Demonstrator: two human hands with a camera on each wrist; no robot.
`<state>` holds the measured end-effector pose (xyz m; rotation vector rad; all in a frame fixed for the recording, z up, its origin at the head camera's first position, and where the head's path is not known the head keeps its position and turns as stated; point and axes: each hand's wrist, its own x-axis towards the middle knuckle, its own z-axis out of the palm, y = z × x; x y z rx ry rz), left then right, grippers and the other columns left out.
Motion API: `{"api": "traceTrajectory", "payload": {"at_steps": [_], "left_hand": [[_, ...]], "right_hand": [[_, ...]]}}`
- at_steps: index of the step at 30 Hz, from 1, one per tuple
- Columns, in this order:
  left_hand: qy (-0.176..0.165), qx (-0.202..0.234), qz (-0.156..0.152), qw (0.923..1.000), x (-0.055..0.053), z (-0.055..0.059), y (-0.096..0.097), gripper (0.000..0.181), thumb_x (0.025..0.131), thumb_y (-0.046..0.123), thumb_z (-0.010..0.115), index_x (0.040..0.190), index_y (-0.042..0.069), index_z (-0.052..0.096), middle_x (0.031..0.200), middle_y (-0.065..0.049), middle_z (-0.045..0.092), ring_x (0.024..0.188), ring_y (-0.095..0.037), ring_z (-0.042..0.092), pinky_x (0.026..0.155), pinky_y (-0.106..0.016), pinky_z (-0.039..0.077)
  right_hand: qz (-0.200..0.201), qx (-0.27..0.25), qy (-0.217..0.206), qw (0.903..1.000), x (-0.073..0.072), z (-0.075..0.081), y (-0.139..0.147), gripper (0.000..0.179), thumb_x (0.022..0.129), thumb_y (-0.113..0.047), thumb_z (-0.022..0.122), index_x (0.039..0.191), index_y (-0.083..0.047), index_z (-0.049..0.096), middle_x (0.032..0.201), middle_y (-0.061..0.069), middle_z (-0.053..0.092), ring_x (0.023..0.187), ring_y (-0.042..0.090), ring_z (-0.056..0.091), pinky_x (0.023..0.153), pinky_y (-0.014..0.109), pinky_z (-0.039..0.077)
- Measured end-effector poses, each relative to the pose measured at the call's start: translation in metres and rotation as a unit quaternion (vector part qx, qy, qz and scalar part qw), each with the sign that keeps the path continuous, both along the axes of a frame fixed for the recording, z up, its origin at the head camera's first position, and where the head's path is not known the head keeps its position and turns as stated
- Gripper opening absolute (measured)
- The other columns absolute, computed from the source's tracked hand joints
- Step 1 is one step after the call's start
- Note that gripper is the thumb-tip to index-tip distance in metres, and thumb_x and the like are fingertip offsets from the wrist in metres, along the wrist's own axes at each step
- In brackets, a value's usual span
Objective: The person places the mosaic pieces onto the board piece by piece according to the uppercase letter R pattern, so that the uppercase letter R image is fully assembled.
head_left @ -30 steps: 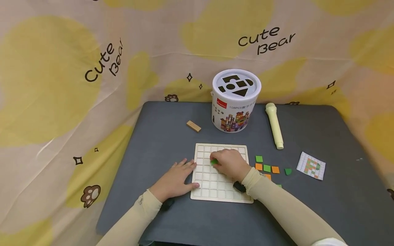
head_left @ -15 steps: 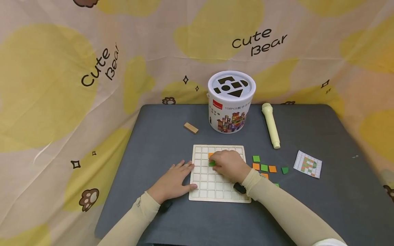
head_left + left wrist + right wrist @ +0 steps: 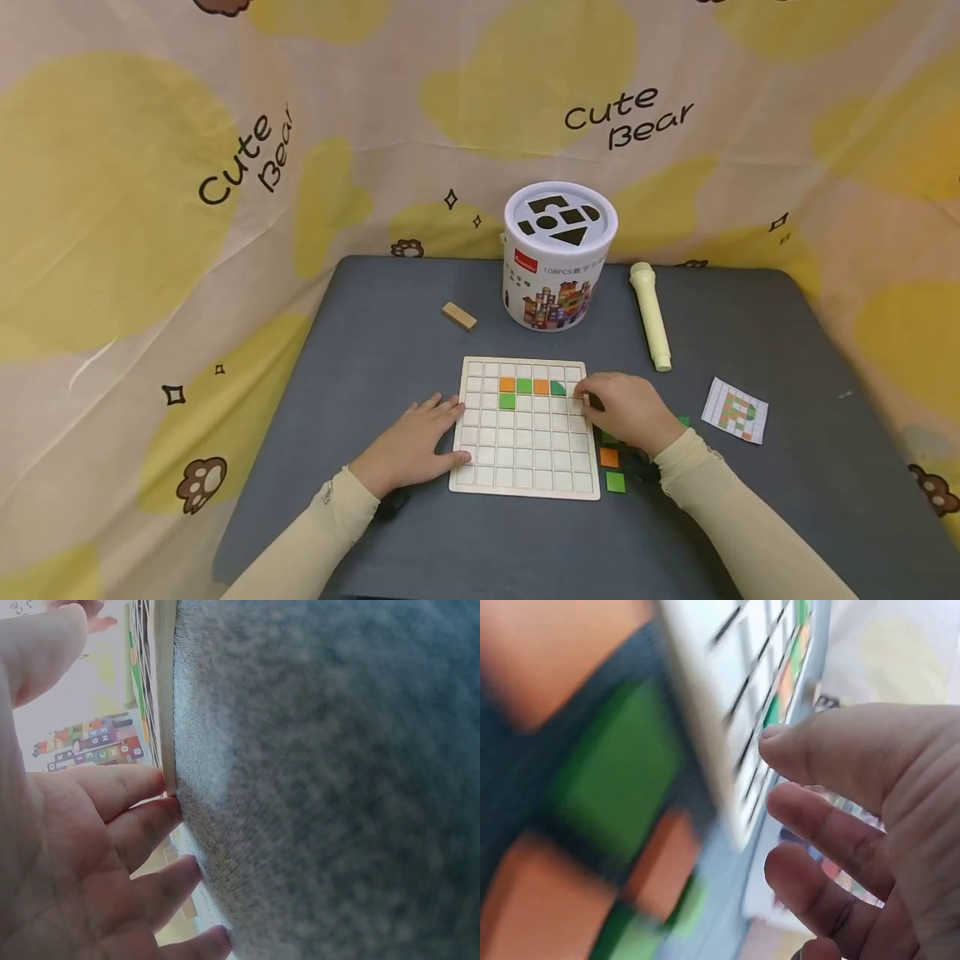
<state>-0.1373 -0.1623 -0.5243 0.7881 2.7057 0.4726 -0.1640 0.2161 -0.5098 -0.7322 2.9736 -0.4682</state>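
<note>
A pale wooden grid board (image 3: 525, 458) lies on the table. On it an orange square tile (image 3: 507, 385), a green one (image 3: 524, 386), another orange and a dark green rounded tile (image 3: 557, 388) form a row, with a green square tile (image 3: 507, 402) below the first. My left hand (image 3: 408, 440) rests spread along the board's left edge, thumb on its rim. My right hand (image 3: 632, 410) hovers at the right edge. In the right wrist view, nothing sits between its thumb and fingers (image 3: 802, 881). Loose orange (image 3: 609, 457) and green tiles (image 3: 616, 482) lie beneath and beside it.
Behind the board stands a white bucket (image 3: 555, 258) with a shape-hole lid. A wooden block (image 3: 459, 317) lies to its left, a pale yellow toy microphone (image 3: 651, 317) to its right. A pattern card (image 3: 736, 411) lies at the right.
My right hand has let go of a green square tile on the board and moved right, uncovering the row of tiles. My left hand has stayed at the board's left edge.
</note>
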Motion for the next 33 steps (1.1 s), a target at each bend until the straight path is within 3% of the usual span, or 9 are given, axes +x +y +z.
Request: {"api": "traceTrajectory", "payload": {"at_steps": [6,12,26,33], "left_hand": [[-0.004,-0.011,0.004,0.9999,0.0,-0.001,-0.003,0.085,0.1,0.062,0.064,0.164,0.01,0.044,0.17,-0.005,0.038,0.159,-0.034,0.028,0.124,-0.062,0.024],[-0.007,-0.018,0.009,0.9998,0.001,-0.001,-0.008,0.086,0.1,0.064,0.063,0.164,0.01,0.044,0.17,-0.006,0.038,0.159,-0.034,0.028,0.124,-0.062,0.024],[-0.013,-0.017,0.011,0.9997,0.001,-0.001,-0.004,0.086,0.101,0.066,0.06,0.165,0.012,0.043,0.17,-0.005,0.036,0.16,-0.033,0.025,0.125,-0.061,0.023],[-0.016,-0.013,0.01,0.9997,0.001,0.003,0.001,0.087,0.1,0.066,0.06,0.165,0.011,0.043,0.17,-0.005,0.036,0.16,-0.033,0.025,0.125,-0.061,0.022]], "right_hand": [[-0.028,0.0,-0.017,0.9995,0.011,-0.012,0.028,0.02,0.091,-0.018,0.087,0.109,-0.016,0.08,0.103,-0.003,0.076,0.086,0.014,0.066,0.079,0.044,0.06],[-0.033,-0.004,-0.015,0.9993,0.015,-0.016,0.034,0.021,0.09,-0.022,0.089,0.108,-0.016,0.08,0.102,-0.002,0.077,0.085,0.015,0.068,0.079,0.046,0.061],[-0.058,-0.01,-0.023,0.998,0.02,-0.01,0.034,0.025,0.087,-0.022,0.089,0.109,-0.016,0.078,0.097,-0.005,0.074,0.076,0.011,0.06,0.07,0.038,0.058],[-0.03,-0.029,-0.005,0.9991,0.02,0.001,0.003,0.03,0.086,-0.025,0.092,0.111,-0.016,0.077,0.098,-0.005,0.075,0.077,0.009,0.063,0.071,0.037,0.059]]}}
